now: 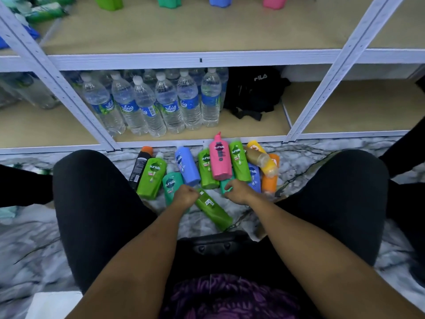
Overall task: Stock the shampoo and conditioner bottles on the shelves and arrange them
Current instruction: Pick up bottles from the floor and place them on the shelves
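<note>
Several shampoo and conditioner bottles lie in a heap on the marble floor between my knees: lime green, blue, pink, yellow, orange and black. My left hand is curled at the upper end of a lime green bottle that lies diagonally toward me, just beside a teal bottle. My right hand grips another teal bottle, mostly hidden under its fingers. Four bottles stand at the back of the upper shelf.
The low shelf holds several large water bottles and a black bag. White shelf uprights slant on both sides. My knees flank the heap. Packaged goods sit at the upper left.
</note>
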`<state>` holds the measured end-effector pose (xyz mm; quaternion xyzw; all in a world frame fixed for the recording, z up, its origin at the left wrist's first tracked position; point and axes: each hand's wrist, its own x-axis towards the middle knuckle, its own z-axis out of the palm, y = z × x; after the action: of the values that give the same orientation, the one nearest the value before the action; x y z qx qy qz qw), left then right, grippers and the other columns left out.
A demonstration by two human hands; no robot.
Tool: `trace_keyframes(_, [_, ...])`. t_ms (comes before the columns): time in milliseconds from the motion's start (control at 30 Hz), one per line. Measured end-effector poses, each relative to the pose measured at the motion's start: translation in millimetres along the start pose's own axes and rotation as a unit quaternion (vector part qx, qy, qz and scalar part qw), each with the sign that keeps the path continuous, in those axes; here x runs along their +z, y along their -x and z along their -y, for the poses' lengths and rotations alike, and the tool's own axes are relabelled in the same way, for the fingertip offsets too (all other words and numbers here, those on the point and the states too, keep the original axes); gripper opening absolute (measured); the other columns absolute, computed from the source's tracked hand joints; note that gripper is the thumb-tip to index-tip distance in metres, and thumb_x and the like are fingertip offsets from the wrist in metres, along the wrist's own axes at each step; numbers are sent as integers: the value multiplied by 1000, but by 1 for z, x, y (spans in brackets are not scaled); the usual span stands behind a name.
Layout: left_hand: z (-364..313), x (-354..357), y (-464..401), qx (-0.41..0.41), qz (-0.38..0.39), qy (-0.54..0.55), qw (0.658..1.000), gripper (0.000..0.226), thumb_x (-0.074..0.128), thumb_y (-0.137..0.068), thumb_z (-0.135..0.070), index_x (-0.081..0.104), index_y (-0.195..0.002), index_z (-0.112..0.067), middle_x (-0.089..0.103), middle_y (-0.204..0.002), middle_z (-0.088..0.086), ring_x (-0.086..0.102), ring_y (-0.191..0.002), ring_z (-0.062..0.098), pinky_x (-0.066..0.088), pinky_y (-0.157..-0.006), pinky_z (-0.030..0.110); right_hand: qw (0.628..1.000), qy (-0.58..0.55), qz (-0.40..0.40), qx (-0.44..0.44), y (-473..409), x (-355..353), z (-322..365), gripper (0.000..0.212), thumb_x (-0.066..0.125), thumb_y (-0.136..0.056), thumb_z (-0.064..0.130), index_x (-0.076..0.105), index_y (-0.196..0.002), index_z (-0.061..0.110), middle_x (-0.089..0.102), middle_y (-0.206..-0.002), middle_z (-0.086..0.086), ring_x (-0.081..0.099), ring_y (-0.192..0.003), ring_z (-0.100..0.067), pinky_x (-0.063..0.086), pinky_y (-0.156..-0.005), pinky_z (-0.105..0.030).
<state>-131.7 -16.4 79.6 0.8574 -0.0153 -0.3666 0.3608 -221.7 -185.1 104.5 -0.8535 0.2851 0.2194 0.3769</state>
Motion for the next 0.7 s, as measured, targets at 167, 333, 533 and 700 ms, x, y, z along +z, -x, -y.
trace_keyframes(167, [-2,3,-21,-26,-22,49,998,15,63,-80,-14,68,-66,-11,62,-69,10,57,-69,23,46,-68,30,998,-50,-18,43,-20,-5,-13,41,63,-90,21,55,-129,8,56,-129,-11,55,-113,-26,41,-83,-26])
trace_keyframes(333, [16,31,-40,-71,5,42,997,17,59,-79,-14,64,-63,-14,62,-71,10,61,-73,26,41,-65,27,988,-94,-68,99,-54,-2,-34,36,65,-86,19,62,-121,10,63,-121,-12,60,-104,-25,47,-83,-30])
trace_keyframes(533, [24,57,-62,-122,38,71,989,16,58,-82,-6,61,-67,-11,52,-61,9,49,-59,19,33,-55,23,977,-95,-149,119,-93,-20,-55,32,61,-85,12,64,-116,4,65,-115,-19,59,-109,-35,48,-89,-36])
trace_keyframes(700, [31,86,-91,-159,15,109,981,11,67,-77,-15,57,-83,-16,66,-92,20,65,-88,35,53,-75,45,965,15,-248,80,-136,-50,-62,36,55,-84,10,60,-119,4,58,-117,-24,53,-110,-43,50,-88,-48])
